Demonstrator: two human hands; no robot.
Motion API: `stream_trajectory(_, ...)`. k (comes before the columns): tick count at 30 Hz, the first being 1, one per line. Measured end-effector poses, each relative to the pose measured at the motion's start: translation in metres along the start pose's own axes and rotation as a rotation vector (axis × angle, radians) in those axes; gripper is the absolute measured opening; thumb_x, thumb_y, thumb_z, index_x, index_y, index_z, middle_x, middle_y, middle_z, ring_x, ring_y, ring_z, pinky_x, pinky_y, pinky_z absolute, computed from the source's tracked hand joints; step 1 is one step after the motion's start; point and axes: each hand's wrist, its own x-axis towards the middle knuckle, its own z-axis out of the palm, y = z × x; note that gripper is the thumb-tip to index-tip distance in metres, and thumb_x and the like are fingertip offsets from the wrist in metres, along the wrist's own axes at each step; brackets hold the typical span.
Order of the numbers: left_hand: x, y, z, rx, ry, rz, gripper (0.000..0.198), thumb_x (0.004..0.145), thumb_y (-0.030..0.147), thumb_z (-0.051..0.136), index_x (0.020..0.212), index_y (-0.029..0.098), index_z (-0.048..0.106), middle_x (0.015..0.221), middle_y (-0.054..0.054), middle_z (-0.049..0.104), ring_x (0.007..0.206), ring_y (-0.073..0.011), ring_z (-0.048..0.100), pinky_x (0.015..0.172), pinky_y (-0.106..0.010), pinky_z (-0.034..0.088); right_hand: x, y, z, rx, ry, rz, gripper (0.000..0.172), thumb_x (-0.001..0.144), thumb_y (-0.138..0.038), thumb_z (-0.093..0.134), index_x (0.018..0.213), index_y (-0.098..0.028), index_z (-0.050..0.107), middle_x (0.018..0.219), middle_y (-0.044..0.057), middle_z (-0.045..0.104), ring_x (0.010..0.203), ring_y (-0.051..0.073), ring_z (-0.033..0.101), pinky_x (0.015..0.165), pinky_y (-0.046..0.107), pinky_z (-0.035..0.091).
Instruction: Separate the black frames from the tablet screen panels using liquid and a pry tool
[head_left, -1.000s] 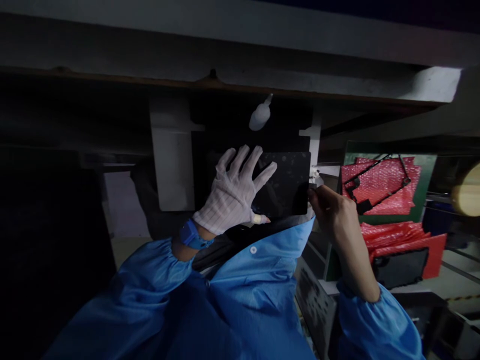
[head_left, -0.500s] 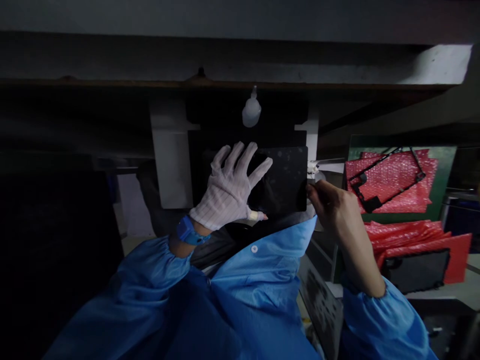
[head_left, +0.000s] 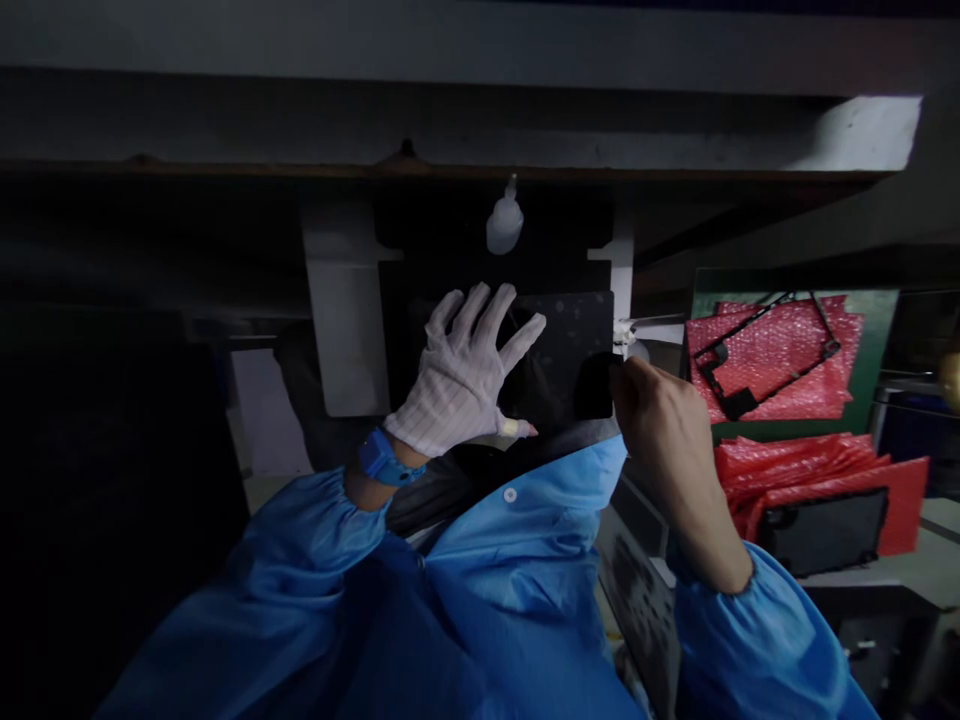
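Observation:
My left hand [head_left: 466, 375], in a white striped glove, lies flat with fingers spread on a dark glossy panel [head_left: 576, 335]. The panel sits in front of a black fixture with pale side blocks [head_left: 345, 320]. My bare right hand [head_left: 660, 415] is at the panel's right edge, fingers curled and pinched on a dark piece at that edge; I cannot make out what the piece is. A blue wrist strap [head_left: 379, 458] is on my left wrist. Both arms wear blue sleeves.
A small white squeeze bottle [head_left: 504, 222] hangs or stands above the panel under a dark shelf edge. At right, red bubble wrap [head_left: 772, 360] bears a thin black frame [head_left: 739, 400]; below it lies more red wrap with a dark tray [head_left: 825, 530].
My right hand has moved slightly left and inward onto the panel's right edge, and a dark piece now shows there. My left hand has stayed flat on the panel.

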Motion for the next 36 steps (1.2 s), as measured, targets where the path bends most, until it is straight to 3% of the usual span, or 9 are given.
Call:
stream_trajectory(7, 0.001, -0.001, 0.0, -0.004, 0.001, -0.001, 0.148, 0.072, 0.089, 0.1, 0.19, 0.026, 0.036, 0.198, -0.023, 0.023, 0.18, -0.0615, 0.024, 0.146, -0.077, 0.016, 0.011, 0.02, -0.002, 0.208, -0.015, -0.101, 0.033, 0.104, -0.042, 0.056, 0.076, -0.03, 0.043, 0.058, -0.003, 0.037, 0.054, 0.018, 0.038, 0.062, 0.033, 0.025)
stream_trajectory(15, -0.001, -0.002, 0.004, 0.025, 0.032, 0.009, 0.15, 0.072, 0.092, 0.099, 0.19, 0.027, 0.033, 0.197, -0.024, 0.025, 0.18, -0.061, 0.024, 0.146, -0.077, 0.015, 0.01, 0.024, 0.001, 0.3, 0.029, -0.165, 0.033, 0.105, -0.044, 0.053, 0.077, -0.029, 0.044, 0.059, -0.003, 0.04, 0.052, 0.016, 0.042, 0.058, 0.032, 0.026)
stream_trajectory(20, 0.0, -0.001, 0.005, 0.033, 0.02, -0.001, 0.153, 0.071, 0.095, 0.098, 0.191, 0.028, 0.031, 0.197, -0.023, 0.024, 0.179, -0.0619, 0.023, 0.146, -0.077, 0.015, 0.012, 0.03, 0.002, 0.376, -0.008, -0.181, 0.034, 0.105, -0.048, 0.054, 0.077, -0.028, 0.049, 0.057, -0.004, 0.041, 0.05, 0.014, 0.04, 0.055, 0.031, 0.026)
stream_trajectory(36, 0.0, -0.001, 0.006, 0.041, 0.025, -0.013, 0.155, 0.068, 0.094, 0.098, 0.191, 0.03, 0.031, 0.198, -0.022, 0.024, 0.179, -0.0619, 0.023, 0.146, -0.078, 0.014, 0.01, 0.034, 0.007, 0.433, 0.041, -0.215, 0.055, 0.114, -0.065, 0.054, 0.074, -0.027, 0.051, 0.056, -0.004, 0.04, 0.049, 0.013, 0.04, 0.054, 0.031, 0.027)
